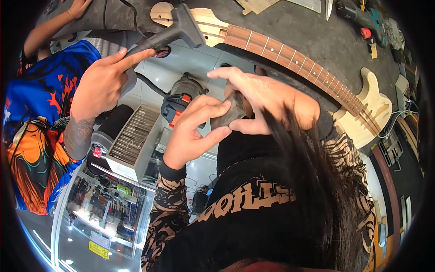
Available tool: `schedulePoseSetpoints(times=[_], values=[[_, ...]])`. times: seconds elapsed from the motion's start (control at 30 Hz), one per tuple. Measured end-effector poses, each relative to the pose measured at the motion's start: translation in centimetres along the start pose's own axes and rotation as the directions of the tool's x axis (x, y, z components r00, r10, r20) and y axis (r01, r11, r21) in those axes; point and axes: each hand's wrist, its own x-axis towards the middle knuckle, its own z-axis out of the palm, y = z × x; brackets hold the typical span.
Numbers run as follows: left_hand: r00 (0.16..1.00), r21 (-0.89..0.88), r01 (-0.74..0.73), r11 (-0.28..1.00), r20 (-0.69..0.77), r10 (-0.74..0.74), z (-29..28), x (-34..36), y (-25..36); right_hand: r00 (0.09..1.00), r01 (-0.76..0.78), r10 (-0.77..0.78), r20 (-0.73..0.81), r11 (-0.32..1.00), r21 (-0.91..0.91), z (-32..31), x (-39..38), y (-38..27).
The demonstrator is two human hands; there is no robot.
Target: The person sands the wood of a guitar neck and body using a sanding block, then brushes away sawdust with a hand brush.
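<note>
Close in front of my body, a small grey-brown piece (229,112), which looks like folded sandpaper, is held between both hands. The thumb and fingers of my left hand (192,129) pinch its left side. My right hand (267,99) grips it from the right, with the index finger stretched out past it. Beyond my hands, an unfinished electric guitar lies on the dark workbench, its fretted neck (290,58) running from the pale headstock (213,22) to the pale body (369,106). A co-worker's hand (97,84) holds a black vacuum nozzle (186,31) over the headstock.
A vacuum cleaner (183,93) stands on the tiled floor beyond my left hand. At left are a slotted box (131,140), a glass display case (104,213) and a person in a blue patterned garment (41,136). A teal power tool (362,20) lies at the far right of the workbench (299,25).
</note>
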Motion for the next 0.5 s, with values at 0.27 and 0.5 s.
schedulePoseSetpoints(times=[0.27,0.5], values=[[0.945,-0.726,0.002,0.688,-0.224,-0.239,3.3,2.0,0.5,0.971,-0.127,0.123,-0.207,0.992,-0.004,-0.7,0.5,0.0],[0.889,-0.720,-0.100,0.687,-0.375,-0.264,4.9,3.0,2.0,0.886,0.077,-0.076,-0.458,0.997,-0.016,4.2,-2.2,-0.6]])
